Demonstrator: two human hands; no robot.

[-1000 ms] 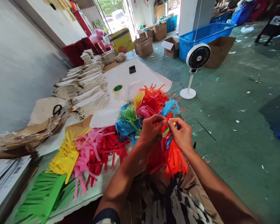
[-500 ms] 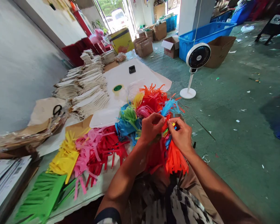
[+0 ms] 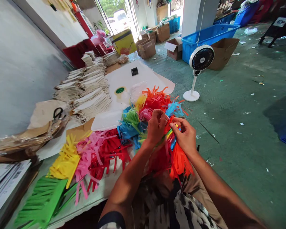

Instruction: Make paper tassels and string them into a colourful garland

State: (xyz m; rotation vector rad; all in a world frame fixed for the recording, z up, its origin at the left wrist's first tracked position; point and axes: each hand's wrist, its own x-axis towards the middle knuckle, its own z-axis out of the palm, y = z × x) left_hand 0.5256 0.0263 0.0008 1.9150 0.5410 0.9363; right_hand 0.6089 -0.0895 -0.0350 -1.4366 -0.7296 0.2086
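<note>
In front of my lap, my right hand [image 3: 184, 133] pinches the twisted top of a red paper tassel [image 3: 171, 122]. Its orange-red fringe [image 3: 180, 160] hangs below, with blue, yellow and green strips beside it. My left hand [image 3: 156, 127] is closed just to the left, fingertips together by the tassel's top; a thin pale strand seems to run between the hands, but what the left fingers grip is too small to name. Under and behind my hands lies a heap of fringed tassels in red [image 3: 157, 101], light blue [image 3: 175, 109] and green [image 3: 131, 118].
Along the table's near edge lie fringed sheets in green [image 3: 41, 197], yellow [image 3: 65, 160], pink [image 3: 89, 149] and red [image 3: 109, 152]. Behind are a tape roll [image 3: 119, 90], a black phone-like object [image 3: 134, 71], paper stacks [image 3: 90, 95] and scissors [image 3: 57, 112]. A white fan [image 3: 192, 95] stands right.
My left hand has turned and lifted slightly, its fingers curling upward beside the tassel's top. My right hand keeps its pinch in nearly the same place.
</note>
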